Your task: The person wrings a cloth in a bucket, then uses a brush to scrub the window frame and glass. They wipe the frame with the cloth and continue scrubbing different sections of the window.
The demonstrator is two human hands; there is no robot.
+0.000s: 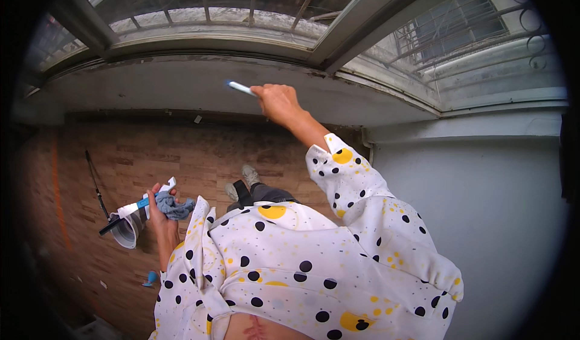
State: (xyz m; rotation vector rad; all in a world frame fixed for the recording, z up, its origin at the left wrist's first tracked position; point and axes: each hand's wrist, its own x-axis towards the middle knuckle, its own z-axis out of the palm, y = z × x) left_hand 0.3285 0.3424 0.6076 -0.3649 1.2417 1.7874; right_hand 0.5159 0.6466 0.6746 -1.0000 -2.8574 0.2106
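Note:
My right hand (279, 102) reaches out over the window sill (181, 77) and grips a slim white tool (242, 88) with a bluish tip. The tip points left above the sill; whether it touches the surface I cannot tell. Lower left, my left hand (162, 215) holds a crumpled blue-grey cloth (174, 205) together with a white-and-blue handled tool (141, 203). A white hooked end (168, 185) sticks up beside the cloth. Part of the left hand's grip is hidden behind these things.
Beyond the sill stand framed window panes (253, 45) with bars outside. On the wood-patterned floor (136, 145) are a grey-white bucket (125, 235), a dark pole (95, 179) and a small blue object (152, 277). A pale wall (453, 181) rises at right.

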